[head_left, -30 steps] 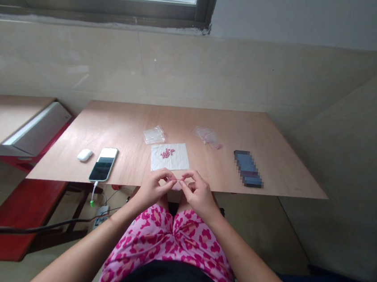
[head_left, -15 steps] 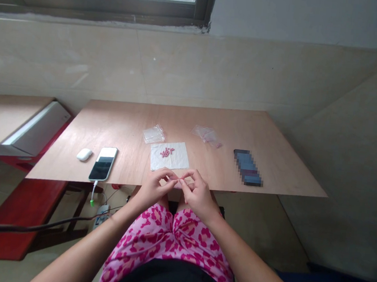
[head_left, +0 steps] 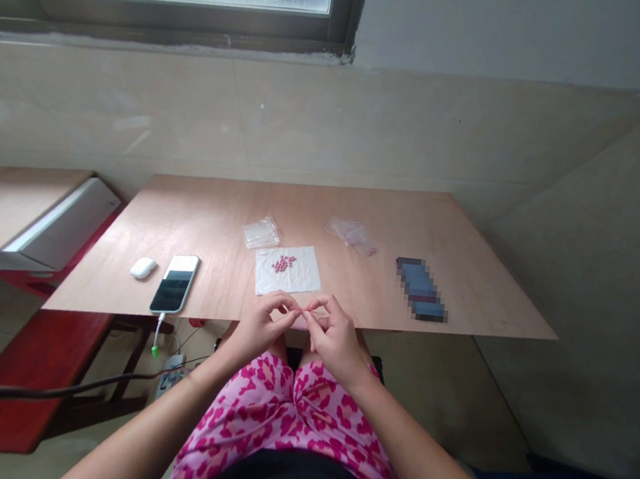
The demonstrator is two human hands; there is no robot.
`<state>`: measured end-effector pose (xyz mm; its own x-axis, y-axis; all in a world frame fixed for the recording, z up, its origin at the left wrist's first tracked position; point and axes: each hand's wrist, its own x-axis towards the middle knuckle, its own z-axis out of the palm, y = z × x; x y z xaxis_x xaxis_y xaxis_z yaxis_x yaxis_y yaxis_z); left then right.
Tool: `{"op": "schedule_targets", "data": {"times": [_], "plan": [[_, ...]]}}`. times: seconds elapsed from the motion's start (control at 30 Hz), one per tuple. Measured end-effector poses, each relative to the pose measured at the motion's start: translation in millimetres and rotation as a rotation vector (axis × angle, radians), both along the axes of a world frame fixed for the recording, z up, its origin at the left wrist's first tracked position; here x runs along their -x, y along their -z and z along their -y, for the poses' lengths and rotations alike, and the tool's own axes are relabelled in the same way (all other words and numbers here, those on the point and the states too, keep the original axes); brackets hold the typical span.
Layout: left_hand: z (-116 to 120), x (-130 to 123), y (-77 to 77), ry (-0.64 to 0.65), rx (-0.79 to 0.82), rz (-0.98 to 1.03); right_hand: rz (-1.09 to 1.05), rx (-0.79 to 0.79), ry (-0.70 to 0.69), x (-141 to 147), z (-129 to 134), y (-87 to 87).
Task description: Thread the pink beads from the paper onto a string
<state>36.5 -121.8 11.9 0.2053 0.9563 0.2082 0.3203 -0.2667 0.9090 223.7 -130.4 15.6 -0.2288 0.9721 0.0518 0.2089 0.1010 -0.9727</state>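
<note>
Just over the front edge of the table, my left hand (head_left: 266, 321) and my right hand (head_left: 334, 334) meet, thumbs and forefingers pinched together. Something small and pinkish shows between the fingertips, too small to make out. Beyond the hands lies a white paper tissue (head_left: 305, 278) with a small heap of pink beads (head_left: 283, 264) on it. A stack of clear plastic bags (head_left: 262, 232) touches or nearly touches its far left corner. Farther right are more clear bags (head_left: 350, 233), with some pink bits at their right end.
A phone (head_left: 175, 285) with a white cable and a white earbud case (head_left: 142, 268) lie on the left of the wooden table (head_left: 392, 209). A pixelated dark phone-shaped object (head_left: 422, 290) lies on the right. A red bench (head_left: 25, 372) and a black cable (head_left: 52, 392) are at lower left.
The view has tilted slightly, so everything sits a little lower in the picture. Both hands keep their pinch, with only slight finger movement.
</note>
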Motion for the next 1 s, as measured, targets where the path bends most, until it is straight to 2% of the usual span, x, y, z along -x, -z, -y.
{"op": "schedule_targets", "data": {"times": [0.3,0.77,0.9,1.0], "plan": [[-1.8,1.4,-3.7,-0.025,0.022,0.006,0.017,0.012,-0.001,-1.2,-1.5,-4.2],[1.3,0.5,1.5,0.010,0.004,-0.001,0.075,-0.057,0.001,0.0,0.7,-7.3],[-0.2,1.5,2.2,0.004,0.055,0.088,0.052,-0.040,0.007,-1.4,-3.0,-8.1],[-2.6,4.1,1.4,-0.022,0.187,0.278,-0.010,0.020,0.019,-4.4,-9.7,-2.7]]}}
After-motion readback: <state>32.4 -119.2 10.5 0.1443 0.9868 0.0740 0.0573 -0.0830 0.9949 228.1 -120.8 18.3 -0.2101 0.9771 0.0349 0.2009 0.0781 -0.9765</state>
